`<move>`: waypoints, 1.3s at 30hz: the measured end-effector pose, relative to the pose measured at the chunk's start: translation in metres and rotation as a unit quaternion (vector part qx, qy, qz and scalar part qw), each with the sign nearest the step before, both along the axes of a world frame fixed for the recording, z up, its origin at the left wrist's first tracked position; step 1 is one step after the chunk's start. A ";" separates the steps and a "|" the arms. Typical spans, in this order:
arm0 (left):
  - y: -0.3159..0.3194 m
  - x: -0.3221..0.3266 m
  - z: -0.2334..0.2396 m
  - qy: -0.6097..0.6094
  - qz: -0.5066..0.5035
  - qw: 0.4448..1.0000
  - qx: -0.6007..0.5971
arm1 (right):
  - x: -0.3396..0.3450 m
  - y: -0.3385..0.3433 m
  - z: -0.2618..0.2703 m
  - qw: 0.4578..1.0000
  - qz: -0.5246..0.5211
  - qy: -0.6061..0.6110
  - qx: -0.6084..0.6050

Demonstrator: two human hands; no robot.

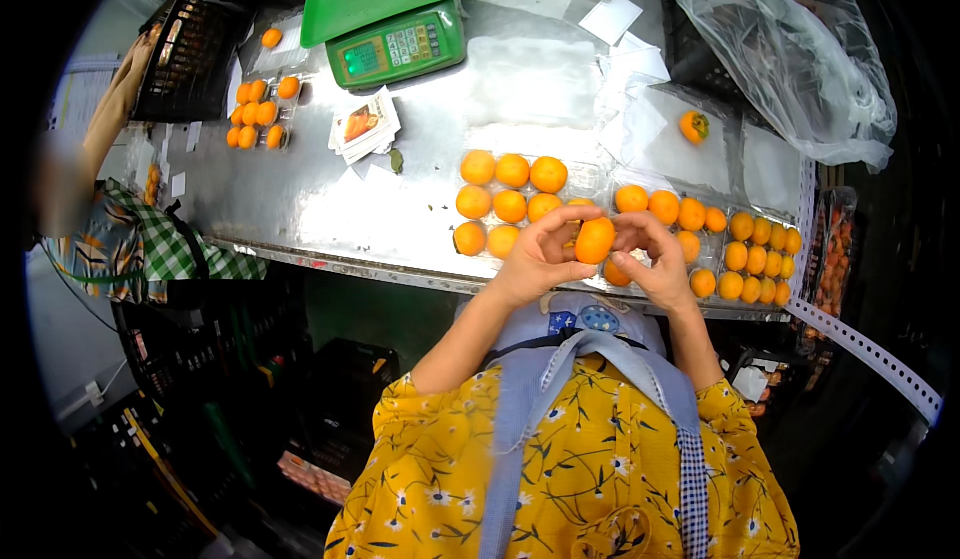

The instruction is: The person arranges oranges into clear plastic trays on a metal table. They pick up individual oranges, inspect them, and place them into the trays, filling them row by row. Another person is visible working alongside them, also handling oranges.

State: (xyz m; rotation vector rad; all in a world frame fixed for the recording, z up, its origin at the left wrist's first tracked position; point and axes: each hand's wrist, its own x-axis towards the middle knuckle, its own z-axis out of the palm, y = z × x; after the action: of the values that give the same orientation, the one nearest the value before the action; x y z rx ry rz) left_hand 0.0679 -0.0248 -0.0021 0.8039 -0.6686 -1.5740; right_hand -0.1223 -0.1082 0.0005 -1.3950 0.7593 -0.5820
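An orange persimmon [595,241] is pinched between the thumb and fingers of my left hand [536,255], above the near edge of the metal table. Against the fruit's right side rest the fingertips of my right hand [654,259], thumb and forefinger curled. Below my hands, clear plastic trays hold rows of persimmons. The left tray's fruit [510,205] is partly covered by my left hand. In the middle tray, persimmons [663,207] fill the far row, and my right hand hides part of the rest. The rightmost tray holds several rows of persimmons [756,260].
A green digital scale [405,48] stands at the back. Printed cards [365,125] lie left of centre, and one persimmon [694,127] sits far right near a plastic bag [787,56]. At left, another person's hand [139,56] touches a black crate [191,56] near more trayed persimmons [257,114].
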 end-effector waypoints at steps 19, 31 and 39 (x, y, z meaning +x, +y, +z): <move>0.015 -0.031 0.009 -0.362 0.094 0.924 -0.075 | -0.013 0.031 -0.014 0.932 0.015 -0.149 0.330; 0.025 -0.033 0.013 -0.405 0.078 0.904 -0.112 | -0.017 0.042 -0.021 0.935 -0.015 -0.177 0.306; 0.029 -0.032 0.000 -0.283 0.074 0.956 -0.022 | -0.034 0.028 -0.025 0.907 -0.026 -0.253 0.335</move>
State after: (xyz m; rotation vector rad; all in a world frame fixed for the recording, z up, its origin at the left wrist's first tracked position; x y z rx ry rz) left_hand 0.0359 0.0039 -0.0020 1.2597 -1.0224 -1.1844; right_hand -0.1565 -0.0801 -0.0240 -0.5481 0.4966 -0.6123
